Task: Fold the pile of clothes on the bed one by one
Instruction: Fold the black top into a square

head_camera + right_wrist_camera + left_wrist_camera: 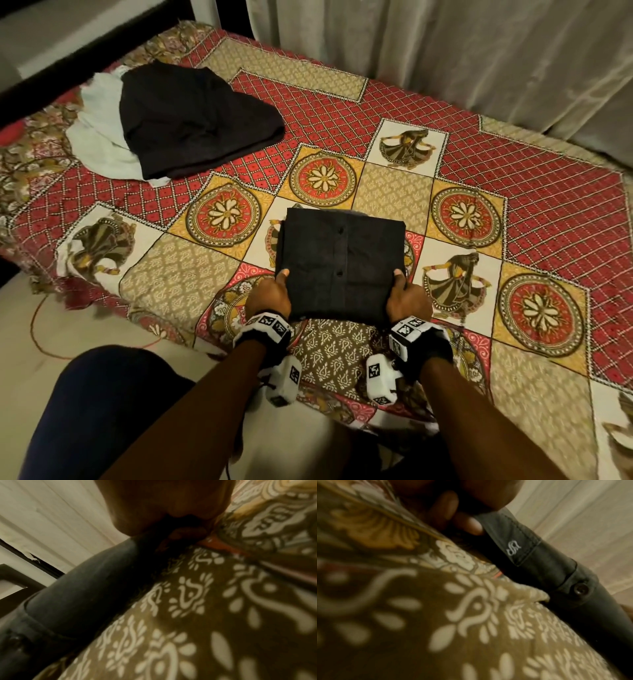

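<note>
— On the patterned red, gold and brown printed bedspread (pixel 342 356), near its front edge: what is entered as item one?

— A dark charcoal button-front shirt (pixel 342 263), folded into a compact rectangle, is listed. It is laid flat, with the button placket running away from the person down its middle. Its long axis is judged to run near to far, though the shape is close to square.

— How are the hands recorded?

— The left hand (pixel 269 296) is set at the near left corner, the right hand (pixel 407 301) at the near right corner. Each thumb is laid on top of the cloth; the fingers are tucked beneath the edge, as is shown for the left fingers (pixel 469 523) in the left wrist view. Both hands are thus closed in a pinch on the shirt. Neither is nearer; the grip is symmetrical.

— What else is catalogued?

— A heap of unfolded clothes, black cloth over pale white cloth (pixel 191 120), is noted well apart at the far left of the bed. Pale curtains (pixel 479 44) are hung behind.

— On which relation is the coming move judged to turn?

— The shirt is held directly ahead of both hands, while the remaining heap is placed far to the left. Should the folded piece be set aside, it is likely to be carried level by both corners so that the fold is not lost.
</note>
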